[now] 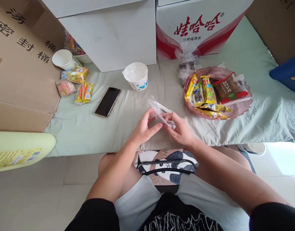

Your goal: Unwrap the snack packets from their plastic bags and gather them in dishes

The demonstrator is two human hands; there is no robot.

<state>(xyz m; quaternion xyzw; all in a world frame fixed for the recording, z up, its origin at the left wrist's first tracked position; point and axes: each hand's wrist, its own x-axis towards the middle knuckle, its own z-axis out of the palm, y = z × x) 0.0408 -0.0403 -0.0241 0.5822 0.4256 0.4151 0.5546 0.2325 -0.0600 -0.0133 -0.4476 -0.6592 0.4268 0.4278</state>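
Starting L: noting snack packs (84, 93) lying by brown carton (24, 96), w/ white cup (65, 60) just behind. Next: noting phone (108, 101) lying flat on cloth-covered surface (128, 128). Ctr: noting 2nd cup (141, 80), upright, holding clear wrap (131, 73). Nr front: holding L hand (145, 128) half-curled, thumb apart from fingers, at edge of clear plastic pkt (157, 108); not being able to tell if gripping. Pinching same pkt in R hand (179, 130), over surface. At R: noting wrapped snacks (207, 93) lying in pink bowl (242, 107). Judging status: handling 1 pkt, apparently mid-step, not finishing yet; rating bowl items as seemingly unopened; not being able to tell total done vs. left.
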